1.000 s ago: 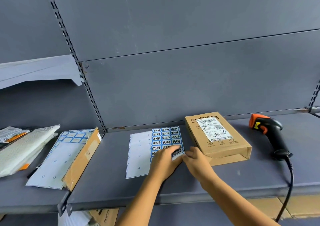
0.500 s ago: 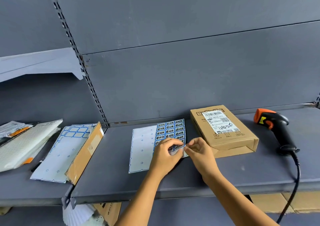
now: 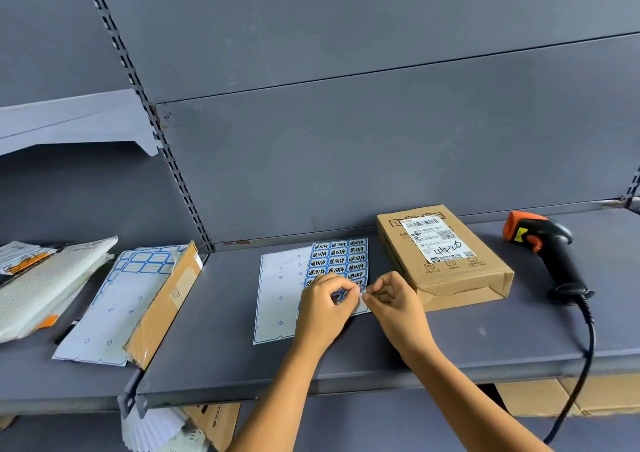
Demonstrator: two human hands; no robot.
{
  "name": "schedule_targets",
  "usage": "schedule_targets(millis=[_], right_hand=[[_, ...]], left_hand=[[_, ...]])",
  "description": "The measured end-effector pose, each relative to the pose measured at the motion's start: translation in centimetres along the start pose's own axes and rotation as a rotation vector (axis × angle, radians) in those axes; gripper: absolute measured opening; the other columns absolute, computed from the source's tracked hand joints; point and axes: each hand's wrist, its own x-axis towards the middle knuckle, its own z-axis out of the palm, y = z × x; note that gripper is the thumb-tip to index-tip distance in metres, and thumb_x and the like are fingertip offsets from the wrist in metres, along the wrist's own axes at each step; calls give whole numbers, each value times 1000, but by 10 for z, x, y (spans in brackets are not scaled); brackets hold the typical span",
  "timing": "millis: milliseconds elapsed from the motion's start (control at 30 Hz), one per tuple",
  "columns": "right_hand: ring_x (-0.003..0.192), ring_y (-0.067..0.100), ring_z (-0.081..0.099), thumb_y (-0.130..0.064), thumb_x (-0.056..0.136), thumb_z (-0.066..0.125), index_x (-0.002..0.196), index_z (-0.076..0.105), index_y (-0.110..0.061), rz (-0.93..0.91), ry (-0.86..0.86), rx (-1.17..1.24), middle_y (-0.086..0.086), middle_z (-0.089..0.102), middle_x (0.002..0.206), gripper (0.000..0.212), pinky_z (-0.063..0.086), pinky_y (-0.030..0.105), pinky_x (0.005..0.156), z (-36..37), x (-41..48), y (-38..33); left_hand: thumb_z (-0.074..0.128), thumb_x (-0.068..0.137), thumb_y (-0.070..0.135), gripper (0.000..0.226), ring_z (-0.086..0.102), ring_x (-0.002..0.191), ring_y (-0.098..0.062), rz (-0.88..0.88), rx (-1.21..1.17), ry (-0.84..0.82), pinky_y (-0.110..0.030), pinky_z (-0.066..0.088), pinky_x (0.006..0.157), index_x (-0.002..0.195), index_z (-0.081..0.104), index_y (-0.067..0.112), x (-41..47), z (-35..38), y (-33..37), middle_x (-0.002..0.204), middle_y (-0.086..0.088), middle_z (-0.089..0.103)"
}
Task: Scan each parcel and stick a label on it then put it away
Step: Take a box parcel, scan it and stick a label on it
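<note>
Between the 2 grips, 1 label [image 3: 341,294] stands partly off the sheet [image 3: 280,288]: left hand [image 3: 325,304] pinches it, right hand [image 3: 394,299] nips its corner. Judged light, limp, tacky; hold edges only.

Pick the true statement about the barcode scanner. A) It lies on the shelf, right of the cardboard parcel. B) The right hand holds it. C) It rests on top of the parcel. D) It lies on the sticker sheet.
A: the scanner lies on the shelf right of the parcel, while the left hand and right hand pinch at the sticker sheet.
</note>
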Motion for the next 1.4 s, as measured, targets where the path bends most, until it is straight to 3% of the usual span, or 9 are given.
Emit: schedule_targets(millis=[200,433,567,633,800,967,1300,1400], right_hand=[[66,7,58,2,83,65,78,50,-11,-4,-1,-14,3,62,75,21,47,17,64,-1,0,0],[63,2,57,1,83,66,80,52,-9,-23,-7,-50,5,63,75,18,46,13,61,-1,-2,1],[63,4,55,-2,83,65,81,54,-11,-20,19,-123,2,62,73,15,45,17,62,0,-1,2],[64,3,58,-3,84,64,88,57,-16,-22,21,-165,-2,64,72,15,46,18,64,0,-1,2],[61,3,55,0,85,57,114,58,-27,-48,-21,-240,-6,62,66,40,44,15,65,0,-1,0],[59,-1,52,0,84,53,116,62,-19,-24,-32,-310,-8,60,66,39,40,9,56,1,-1,-2],[72,3,58,-2,83,55,111,66,-12,-21,-22,-440,-8,64,75,32,40,4,63,3,-3,-5],[78,9,59,-2,82,58,109,67,-13,-64,-2,-496,-2,60,87,30,49,17,78,6,-3,-5]], left_hand=[[72,79,19,4,59,84,-3,13,1,-24,-27,51,78,75,71,21,0,-2,1,77,18,65],[68,80,12,8,59,81,-5,44,9,-8,-22,49,75,74,68,17,-1,-1,0,75,17,64],[65,83,10,17,61,80,-2,-58,-73,17,-13,47,73,72,64,24,-1,-3,2,78,15,66],[64,84,9,21,61,76,0,-136,-145,49,-10,46,70,71,63,26,0,-4,2,78,16,66],[63,87,10,20,58,68,2,-216,-235,72,-12,46,67,73,62,23,1,-5,0,71,11,65],[61,87,8,15,59,68,3,-254,-284,97,-12,46,66,74,62,16,2,-6,-2,69,14,65],[59,90,8,20,59,69,6,-291,-295,137,-9,45,63,74,59,19,3,-7,-1,77,8,64],[59,90,6,18,60,69,6,-270,-306,141,-8,45,63,75,59,17,3,-7,1,78,7,64]])
